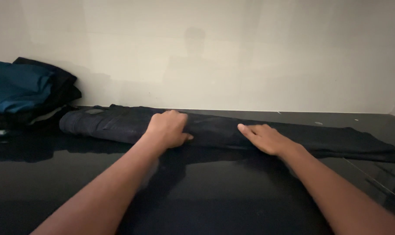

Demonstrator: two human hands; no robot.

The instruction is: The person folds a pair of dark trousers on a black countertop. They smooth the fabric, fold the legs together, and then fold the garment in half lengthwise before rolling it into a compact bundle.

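Observation:
A pair of dark jeans lies folded lengthwise along the back of a glossy black table, waistband at the left, legs stretching to the right. My left hand rests on the jeans near the middle, fingers curled over the cloth's near edge. My right hand lies flat on the leg part, fingers together and pointing left. Neither hand lifts the cloth.
A pile of folded clothes, blue and black, stands at the far left against the pale wall. The table's right edge runs diagonally at the lower right.

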